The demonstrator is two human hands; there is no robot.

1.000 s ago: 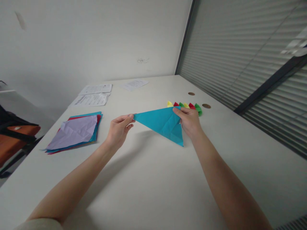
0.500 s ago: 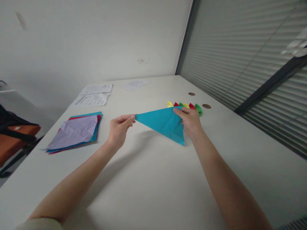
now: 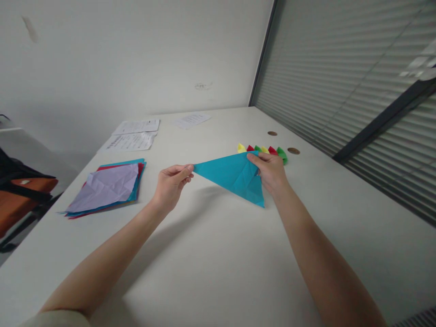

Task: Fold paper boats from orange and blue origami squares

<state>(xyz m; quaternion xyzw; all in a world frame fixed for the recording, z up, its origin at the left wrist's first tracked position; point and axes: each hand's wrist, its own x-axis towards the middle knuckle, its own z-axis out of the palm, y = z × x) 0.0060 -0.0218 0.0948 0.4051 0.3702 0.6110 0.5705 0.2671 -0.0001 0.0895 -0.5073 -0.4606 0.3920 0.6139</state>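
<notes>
A blue sheet of origami paper (image 3: 231,177), folded into a triangle, is held up over the middle of the bench (image 3: 211,259), clear of the surface, with a soft shadow below it. Its long point reaches toward the bench's left edge, one corner hangs down toward the near edge, and creases cross its right half. The left hand (image 3: 173,184) pinches the long point between thumb and fingers, closed on the paper. The right hand (image 3: 271,172) grips the upper right corner, thumb flat on the front face; its fingers are mostly hidden. Just behind that corner, toward the right edge, a row of folded paper pieces (image 3: 261,149) runs yellow, red, green, yellow, red, green, its lower part covered by the blue sheet and the hand. Past the row, near the right edge, are two round brown discs (image 3: 293,151). By the left edge lies a stack of coloured paper (image 3: 105,185), a creased lilac sheet on top, with blue and red showing underneath. Printed pages (image 3: 131,141) lie at the far left corner, and another printed sheet (image 3: 191,120) is near the far edge, against the white wall (image 3: 136,54). Slatted blinds (image 3: 334,77) line the right edge.
</notes>
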